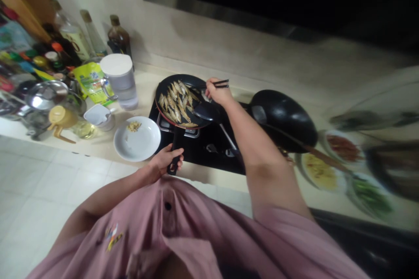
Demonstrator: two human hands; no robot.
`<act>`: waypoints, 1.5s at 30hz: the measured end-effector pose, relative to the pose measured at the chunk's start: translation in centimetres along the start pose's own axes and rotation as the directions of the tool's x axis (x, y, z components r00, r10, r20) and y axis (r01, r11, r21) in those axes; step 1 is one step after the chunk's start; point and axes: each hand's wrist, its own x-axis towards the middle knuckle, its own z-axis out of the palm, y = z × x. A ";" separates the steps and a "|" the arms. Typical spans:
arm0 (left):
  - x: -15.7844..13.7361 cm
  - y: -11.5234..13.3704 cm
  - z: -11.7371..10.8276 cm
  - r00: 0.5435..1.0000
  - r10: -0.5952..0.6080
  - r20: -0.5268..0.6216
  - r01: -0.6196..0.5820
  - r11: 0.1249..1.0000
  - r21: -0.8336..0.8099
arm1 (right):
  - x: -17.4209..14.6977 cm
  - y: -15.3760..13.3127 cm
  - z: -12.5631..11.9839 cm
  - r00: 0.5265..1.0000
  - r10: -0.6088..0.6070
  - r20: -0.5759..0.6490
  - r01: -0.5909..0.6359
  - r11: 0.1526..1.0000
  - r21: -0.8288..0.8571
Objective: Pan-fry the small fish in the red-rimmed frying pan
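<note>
My left hand [166, 160] is wrapped around the handle [178, 136] of the frying pan [165, 86], which sits ahead of it over the stove [193, 152]. My right hand [218, 92], at the pan's far right side, grips dark chopsticks [224, 81]; I can't tell whether their tips touch anything. The small fish [179, 103] lie in the pan, just left of that hand. A black spatula [206, 112] is just below it, a wok [284, 113] to its right. Left of my left hand, a white plate [144, 144] holds chopped bits [134, 127].
</note>
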 end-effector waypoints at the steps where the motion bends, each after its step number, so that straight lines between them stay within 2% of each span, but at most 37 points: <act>1: 0.0 0.0 0.0 1.000 0.001 -0.003 -0.001 1.000 0.001 | -0.1 -0.2 0.0 1.000 0.003 0.003 -0.003 1.000 -0.005; 5: -0.2 0.3 0.2 1.000 -0.005 0.002 0.005 1.000 0.003 | -0.5 -0.8 -0.6 0.999 0.018 -0.032 -0.018 1.000 -0.017; 7: -0.3 0.4 0.3 1.000 -0.002 0.002 0.002 1.000 0.005 | -0.8 -0.8 -1.1 0.999 -0.014 -0.030 0.013 1.000 -0.021; 10: -0.4 0.4 0.4 1.000 -0.008 -0.012 0.008 1.000 -0.006 | -1.5 -0.3 -2.0 0.997 -0.069 0.033 0.071 0.996 -0.048; 13: -0.4 0.5 0.6 1.000 -0.021 -0.013 0.021 0.999 -0.028 | -2.1 0.7 -2.7 0.995 -0.066 0.077 0.072 0.995 -0.074; 20: -0.8 0.7 0.8 1.000 -0.005 -0.008 0.005 0.999 -0.045 | -2.3 2.5 -3.0 1.000 0.012 0.026 -0.010 0.998 -0.054; 25: -0.7 0.5 0.6 1.000 -0.009 -0.011 0.008 0.999 -0.045 | -1.4 3.5 -3.1 0.994 0.105 -0.031 -0.102 0.991 0.089; 30: -0.5 0.4 0.5 1.000 -0.002 -0.013 0.002 0.999 -0.033 | -1.1 4.2 -3.7 0.967 0.231 -0.103 -0.207 0.957 0.201; 34: -0.5 0.4 0.5 1.000 -0.006 -0.018 0.005 0.999 -0.037 | -1.8 4.0 -3.9 0.981 0.139 -0.137 -0.121 0.984 0.134; 39: -0.7 0.7 0.6 1.000 -0.008 -0.020 0.008 1.000 -0.011 | -2.3 3.2 -2.5 0.990 0.055 -0.133 -0.041 0.994 0.105; 45: -0.8 1.0 0.9 0.999 -0.016 -0.027 0.016 1.000 -0.019 | -1.9 2.1 -0.8 0.998 0.019 -0.054 -0.016 0.998 0.063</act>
